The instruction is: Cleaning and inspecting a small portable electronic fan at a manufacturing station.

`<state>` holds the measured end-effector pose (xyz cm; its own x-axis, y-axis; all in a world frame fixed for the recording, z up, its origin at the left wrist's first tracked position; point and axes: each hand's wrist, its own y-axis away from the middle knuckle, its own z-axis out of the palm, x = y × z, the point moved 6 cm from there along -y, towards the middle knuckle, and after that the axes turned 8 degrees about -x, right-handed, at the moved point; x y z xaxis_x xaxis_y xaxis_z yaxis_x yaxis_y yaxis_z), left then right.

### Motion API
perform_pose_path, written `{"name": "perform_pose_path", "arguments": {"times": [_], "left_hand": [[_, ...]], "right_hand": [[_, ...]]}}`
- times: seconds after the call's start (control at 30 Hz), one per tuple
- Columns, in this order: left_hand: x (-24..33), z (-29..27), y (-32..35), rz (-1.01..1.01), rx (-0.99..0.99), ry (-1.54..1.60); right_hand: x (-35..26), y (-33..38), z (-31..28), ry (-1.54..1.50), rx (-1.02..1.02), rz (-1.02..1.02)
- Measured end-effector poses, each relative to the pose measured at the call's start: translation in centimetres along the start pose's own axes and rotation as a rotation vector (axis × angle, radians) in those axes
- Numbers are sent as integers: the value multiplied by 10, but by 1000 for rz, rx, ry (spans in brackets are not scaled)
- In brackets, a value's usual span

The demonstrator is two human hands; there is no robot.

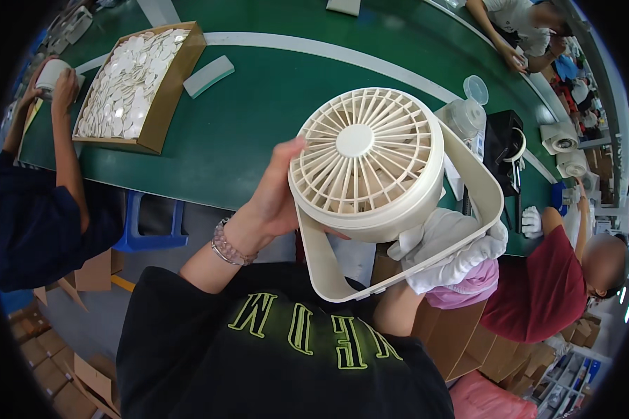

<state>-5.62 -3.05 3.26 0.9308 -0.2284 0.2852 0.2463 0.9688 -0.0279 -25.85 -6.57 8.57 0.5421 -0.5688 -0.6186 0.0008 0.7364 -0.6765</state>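
A cream desk fan [400,225] with a round spoked grille and a U-shaped stand is held up in front of my chest, grille upward and tilted. My bare left hand [278,194] is closed on the left side of its round housing, the thumb at the grille's rim; its other fingers are mostly hidden behind the fan. On my right hand [461,257] is a white glove. It grips the fan from the lower right, its fingers around the stand's bar and partly behind it. Pinkish-purple fabric [468,285] hangs beside the right wrist.
A cardboard tray [182,66] of white discs and a white-and-green block [210,75] lie on the green table [258,91]. A lidded clear jar [465,115] and a black holder [503,136] stand right of the fan. Co-workers sit left, right and across; a blue stool [150,241] is below.
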Motion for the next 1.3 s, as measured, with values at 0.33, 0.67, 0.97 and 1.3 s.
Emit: {"name": "perform_pose_path", "arguments": {"times": [0.33,0.67,0.97,1.3], "left_hand": [[17,0,-2,245,194,-202],[7,5,-9,113,191,43],[17,18,-3,235,319,-253],[37,17,2,7,261,-218]], "right_hand": [[16,-20,-31,486,84,562],[4,0,61,852,-482,122],[1,-46,85,961,-900,-145],[2,-91,99,963,-968,-480]]}}
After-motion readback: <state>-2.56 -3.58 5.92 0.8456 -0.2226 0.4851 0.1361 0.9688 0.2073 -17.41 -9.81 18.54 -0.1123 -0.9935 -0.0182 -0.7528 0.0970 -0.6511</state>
